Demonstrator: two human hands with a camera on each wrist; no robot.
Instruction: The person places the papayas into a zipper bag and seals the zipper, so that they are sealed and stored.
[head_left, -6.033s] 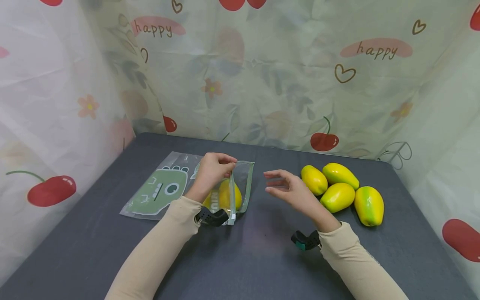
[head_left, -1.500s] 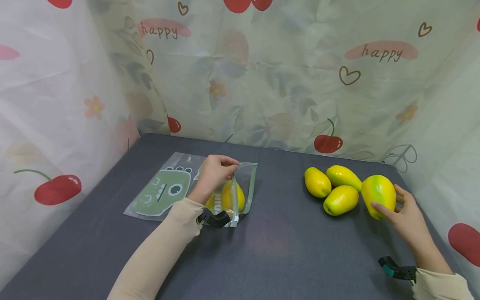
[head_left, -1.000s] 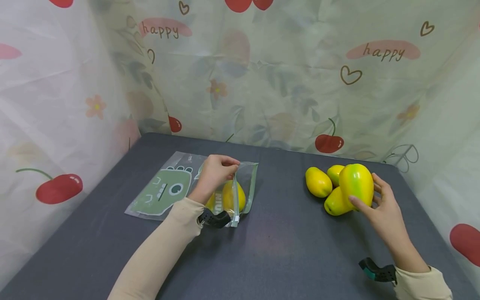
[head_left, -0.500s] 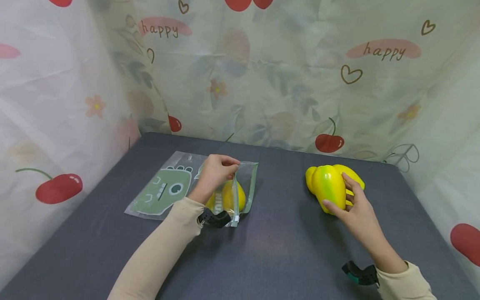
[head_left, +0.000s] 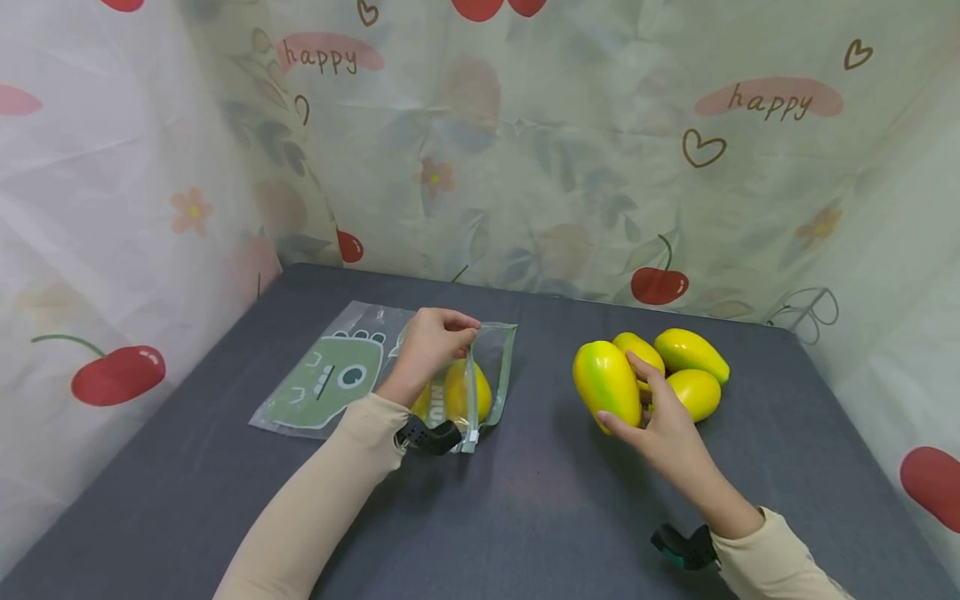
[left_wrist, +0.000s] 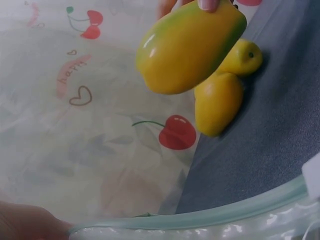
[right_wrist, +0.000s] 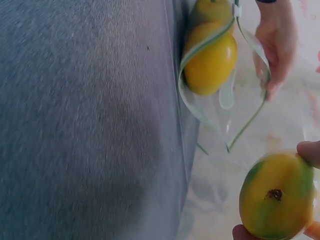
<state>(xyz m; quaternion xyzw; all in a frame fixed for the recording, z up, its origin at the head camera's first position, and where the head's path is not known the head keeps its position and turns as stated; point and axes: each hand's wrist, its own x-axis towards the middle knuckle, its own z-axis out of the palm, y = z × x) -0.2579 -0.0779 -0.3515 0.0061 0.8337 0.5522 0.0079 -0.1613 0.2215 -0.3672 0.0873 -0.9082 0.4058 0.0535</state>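
Observation:
A clear zip bag (head_left: 318, 379) with a green cartoon print lies on the left half of the table. My left hand (head_left: 429, 348) pinches the upper edge of its mouth, which gapes toward the right. Inside the bag are yellow mangoes (right_wrist: 212, 65), seen through the opening in the right wrist view. My right hand (head_left: 671, 433) grips a yellow-green mango (head_left: 604, 385), thumb on the near side and fingers on the far side. It is held up off the table, right of the bag mouth. Behind it sit three more yellow mangoes, one of them (head_left: 692, 354) farthest back.
The dark grey tabletop (head_left: 540, 500) stretches between the bag and the mango group. A printed curtain (head_left: 540, 167) hangs behind the table and along both sides. Near the back right corner is a thin looped wire (head_left: 806, 312).
My right hand reached to the rightmost mango, lifted it and carried it left, past the other mangoes toward the bag. My left hand has stayed at the bag's edge.

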